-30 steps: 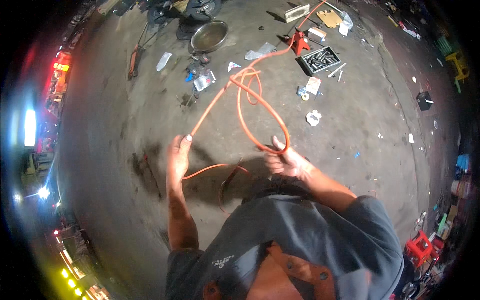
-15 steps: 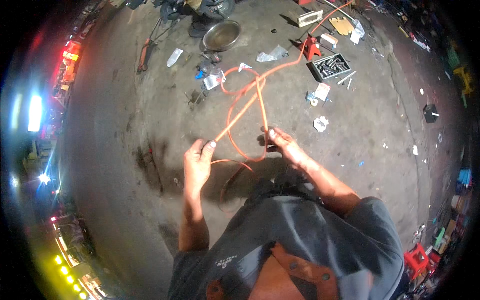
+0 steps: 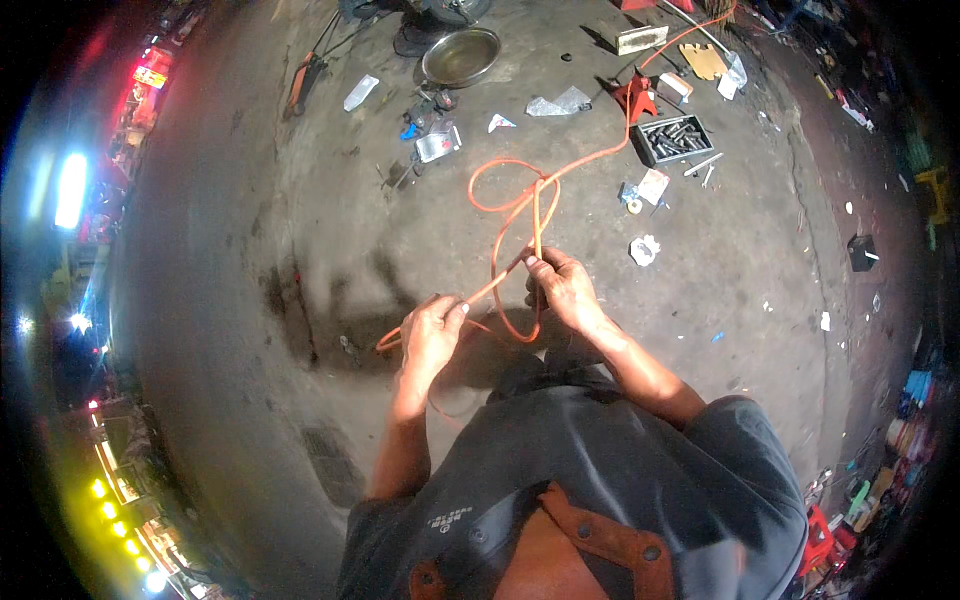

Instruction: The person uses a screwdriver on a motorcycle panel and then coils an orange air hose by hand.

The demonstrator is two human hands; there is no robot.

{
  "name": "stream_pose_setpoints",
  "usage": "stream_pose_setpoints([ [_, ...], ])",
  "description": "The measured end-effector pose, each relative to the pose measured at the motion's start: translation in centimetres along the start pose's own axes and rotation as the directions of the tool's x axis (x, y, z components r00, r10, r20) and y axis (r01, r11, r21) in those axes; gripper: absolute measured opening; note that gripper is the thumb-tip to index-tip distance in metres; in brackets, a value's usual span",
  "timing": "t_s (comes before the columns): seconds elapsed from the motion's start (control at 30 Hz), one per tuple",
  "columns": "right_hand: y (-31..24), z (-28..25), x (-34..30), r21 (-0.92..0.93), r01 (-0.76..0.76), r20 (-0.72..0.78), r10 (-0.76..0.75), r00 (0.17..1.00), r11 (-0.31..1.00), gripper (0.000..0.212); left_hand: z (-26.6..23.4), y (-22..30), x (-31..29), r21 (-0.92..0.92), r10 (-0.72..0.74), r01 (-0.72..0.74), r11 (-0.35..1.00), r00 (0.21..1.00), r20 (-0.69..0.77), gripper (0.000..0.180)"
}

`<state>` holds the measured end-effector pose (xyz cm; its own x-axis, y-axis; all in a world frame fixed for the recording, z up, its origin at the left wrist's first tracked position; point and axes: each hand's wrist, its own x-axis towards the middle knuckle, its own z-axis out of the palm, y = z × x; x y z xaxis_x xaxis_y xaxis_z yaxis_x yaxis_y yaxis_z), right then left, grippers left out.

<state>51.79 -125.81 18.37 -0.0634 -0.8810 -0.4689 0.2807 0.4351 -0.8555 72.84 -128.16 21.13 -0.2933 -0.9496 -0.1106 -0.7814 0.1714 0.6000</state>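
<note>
A long orange hose (image 3: 592,158) runs from the far right of the floor toward me and loops loosely in front of my body. My left hand (image 3: 430,328) is closed on one stretch of it, thumb on top, and a bend of the hose sticks out to the left of that hand. Closed on the looped part, my right hand (image 3: 565,290) is slightly farther away and to the right. A taut length of hose spans the gap between both hands. Some of the right fingers are hidden behind the hand.
Ahead on the concrete floor stand a round metal pan (image 3: 460,57), a red jack stand (image 3: 640,97) and a tray of metal sockets (image 3: 675,138). A crumpled white scrap (image 3: 645,250), plastic pieces and small parts lie scattered about. A red stool (image 3: 816,542) is at the lower right.
My hands have come closer together, the left moving right and slightly nearer my body. The hose loops have shifted, and a bend now shows left of my left hand.
</note>
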Motion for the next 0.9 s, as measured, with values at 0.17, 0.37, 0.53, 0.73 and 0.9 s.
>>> stream_pose_setpoints([
  [0.17,0.4,-0.8,0.6,0.071,0.013,0.031,-0.016,0.999,0.997,0.029,1.0,-1.5,-1.1,-0.04,-0.029,0.036,0.999,0.985,0.169,0.022],
  [0.37,-0.6,-1.5,0.8,0.177,0.066,0.215,-0.104,0.971,0.982,0.028,4.7,-2.8,-2.8,-0.107,-0.124,0.181,0.978,0.909,0.398,0.028],
  [0.53,-1.3,-2.0,-0.6,-0.008,0.003,0.326,0.0,0.945,1.0,0.03,6.4,-4.7,-3.2,-0.31,-0.269,0.402,0.862,0.88,0.392,0.022],
  [0.73,1.1,0.6,-1.9,-0.347,0.22,0.397,-0.07,0.915,0.912,0.033,6.4,1.3,-0.6,-0.565,-0.209,0.364,0.741,0.924,0.321,0.02],
  [0.9,1.4,0.4,-3.0,-0.188,0.041,0.351,0.028,0.936,0.981,0.028,5.8,1.5,0.0,-0.711,-0.201,0.569,0.413,0.818,0.538,0.018],
])
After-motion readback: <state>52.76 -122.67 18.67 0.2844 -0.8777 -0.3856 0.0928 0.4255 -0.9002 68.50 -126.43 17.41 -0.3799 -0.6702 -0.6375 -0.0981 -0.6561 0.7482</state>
